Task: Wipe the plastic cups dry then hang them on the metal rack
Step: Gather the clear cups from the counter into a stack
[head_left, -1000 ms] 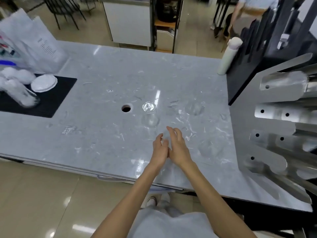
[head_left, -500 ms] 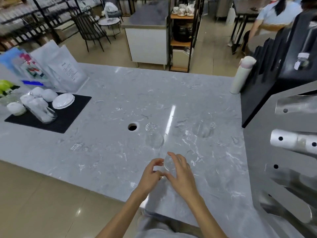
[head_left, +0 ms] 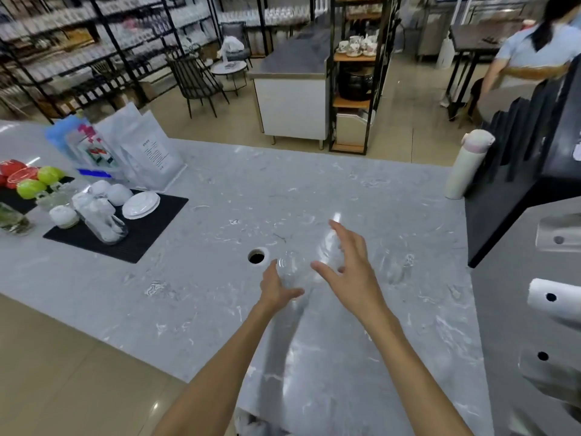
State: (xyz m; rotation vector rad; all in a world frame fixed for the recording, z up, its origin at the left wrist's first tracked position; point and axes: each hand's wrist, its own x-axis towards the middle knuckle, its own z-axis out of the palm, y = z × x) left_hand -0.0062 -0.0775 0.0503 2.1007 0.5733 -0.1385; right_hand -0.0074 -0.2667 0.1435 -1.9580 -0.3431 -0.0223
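Observation:
A clear plastic cup stands just right of the round hole in the counter. My left hand grips it, fingers on its left side and thumb curled under its near side. My right hand hovers to the right of the cup with fingers spread, holding nothing. A second clear cup stands on the counter further right, hard to make out against the marble. The metal rack with its holed pegs rises at the right edge.
The grey marble counter has a round hole. A black mat with white bowls and a jar lies left, with bags behind it. A white flask stands at the back right beside a black stand.
Both hands have moved forward from the counter's near edge. The right hand left the left hand and spread open; the left hand now grips the cup by the hole. My view tilted up.

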